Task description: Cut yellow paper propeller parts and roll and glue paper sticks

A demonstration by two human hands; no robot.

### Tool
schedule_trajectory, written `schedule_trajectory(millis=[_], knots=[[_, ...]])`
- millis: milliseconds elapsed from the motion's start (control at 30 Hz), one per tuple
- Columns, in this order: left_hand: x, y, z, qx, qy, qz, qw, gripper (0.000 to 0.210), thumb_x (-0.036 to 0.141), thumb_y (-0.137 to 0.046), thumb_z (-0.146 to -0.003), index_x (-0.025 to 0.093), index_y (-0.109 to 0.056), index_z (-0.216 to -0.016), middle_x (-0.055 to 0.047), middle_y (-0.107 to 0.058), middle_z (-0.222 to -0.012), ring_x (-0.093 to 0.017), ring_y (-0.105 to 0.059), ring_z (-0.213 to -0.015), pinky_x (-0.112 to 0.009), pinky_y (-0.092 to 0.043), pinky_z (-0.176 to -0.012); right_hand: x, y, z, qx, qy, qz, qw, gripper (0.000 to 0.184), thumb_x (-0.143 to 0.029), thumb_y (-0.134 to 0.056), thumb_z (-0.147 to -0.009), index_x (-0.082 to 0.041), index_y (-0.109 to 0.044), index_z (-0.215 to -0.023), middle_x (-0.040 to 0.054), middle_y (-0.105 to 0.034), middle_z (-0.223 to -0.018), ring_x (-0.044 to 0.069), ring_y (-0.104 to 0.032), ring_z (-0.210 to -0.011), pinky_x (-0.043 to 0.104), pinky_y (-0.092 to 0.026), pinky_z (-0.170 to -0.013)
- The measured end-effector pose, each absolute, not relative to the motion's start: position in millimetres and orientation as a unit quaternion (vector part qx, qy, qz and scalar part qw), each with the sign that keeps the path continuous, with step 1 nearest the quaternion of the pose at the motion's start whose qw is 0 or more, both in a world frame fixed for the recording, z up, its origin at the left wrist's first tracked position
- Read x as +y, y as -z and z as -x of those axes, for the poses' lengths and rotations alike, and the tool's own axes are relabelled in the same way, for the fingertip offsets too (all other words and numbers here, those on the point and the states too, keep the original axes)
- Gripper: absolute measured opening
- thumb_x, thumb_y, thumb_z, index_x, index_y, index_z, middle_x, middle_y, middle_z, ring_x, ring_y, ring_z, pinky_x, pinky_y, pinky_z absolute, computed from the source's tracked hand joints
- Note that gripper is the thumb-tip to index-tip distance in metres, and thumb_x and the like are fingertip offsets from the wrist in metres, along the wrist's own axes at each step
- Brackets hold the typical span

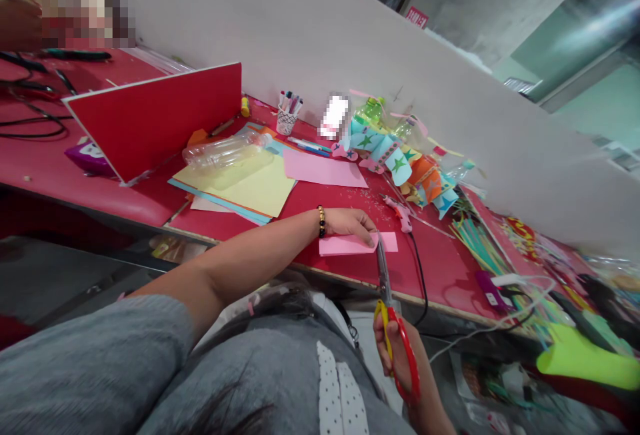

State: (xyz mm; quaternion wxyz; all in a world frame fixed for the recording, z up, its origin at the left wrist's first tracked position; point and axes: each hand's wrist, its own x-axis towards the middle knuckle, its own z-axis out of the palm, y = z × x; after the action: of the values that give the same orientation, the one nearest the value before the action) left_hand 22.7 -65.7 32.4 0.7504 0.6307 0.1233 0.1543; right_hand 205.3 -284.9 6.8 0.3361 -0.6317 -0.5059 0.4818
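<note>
My left hand [353, 223] presses a folded strip of pink paper [345, 244] near the table's front edge, fingers closed over its right part. In my right hand [395, 345] is a pair of scissors [384, 278] with one red and one yellow handle. The blades point away from me and meet the pink paper just right of my left fingertips. A short end of the strip shows beyond the blades. Behind lies a larger pink sheet [325, 170]. A pink glue gun [399, 212] rests right of my left hand, its black cord running off the table edge.
Left, a clear plastic bottle [227, 152] lies on stacked coloured paper [270, 195], beside an upright red board [170, 118]. A pen cup [287, 120] stands by the wall. Decorated bottles [400, 155] and green strips [480, 245] lie right. Another person's hand [20, 24] shows far left.
</note>
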Motion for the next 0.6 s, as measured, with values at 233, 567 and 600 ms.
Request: schedule_trajectory(millis=[233,567,600], knots=[[-64.8,-32.3,-22.2,0.129,-0.154,-0.631,0.75,0.017,0.025,-0.074,-0.061,0.012,-0.069,-0.07,-0.001,-0.063,-0.061,-0.009,-0.054,-0.052,-0.019,-0.041,-0.05,-284.2,-3.0,-207.1,-0.506,-0.49,0.622,0.342,0.054,-0.072,-0.041,-0.078,-0.019,-0.045,-0.071,-0.0064,-0.038,-0.047,0.003,-0.027,-0.03,0.017,-0.024,-0.03],[-63.2,-30.3,-25.6,0.174,-0.247,-0.538,0.787,0.021,0.025,-0.075,-0.066,0.008,-0.062,-0.067,0.0,-0.056,-0.053,-0.006,-0.048,-0.043,-0.017,-0.034,-0.041,-266.2,-8.2,-229.8,-0.509,-0.386,0.691,0.339,0.048,-0.068,-0.051,-0.074,-0.02,-0.051,-0.07,-0.006,-0.04,-0.043,0.009,-0.034,-0.031,0.021,-0.029,-0.032],[-62.2,-29.8,-26.8,0.19,-0.267,-0.501,0.801,0.021,0.023,-0.076,-0.065,0.008,-0.062,-0.068,0.0,-0.057,-0.055,-0.007,-0.05,-0.044,-0.017,-0.036,-0.042,-261.2,-14.0,-235.3,-0.532,-0.333,0.705,0.331,0.045,-0.064,-0.058,-0.071,-0.019,-0.054,-0.071,-0.0043,-0.045,-0.046,0.011,-0.042,-0.038,0.022,-0.035,-0.037]])
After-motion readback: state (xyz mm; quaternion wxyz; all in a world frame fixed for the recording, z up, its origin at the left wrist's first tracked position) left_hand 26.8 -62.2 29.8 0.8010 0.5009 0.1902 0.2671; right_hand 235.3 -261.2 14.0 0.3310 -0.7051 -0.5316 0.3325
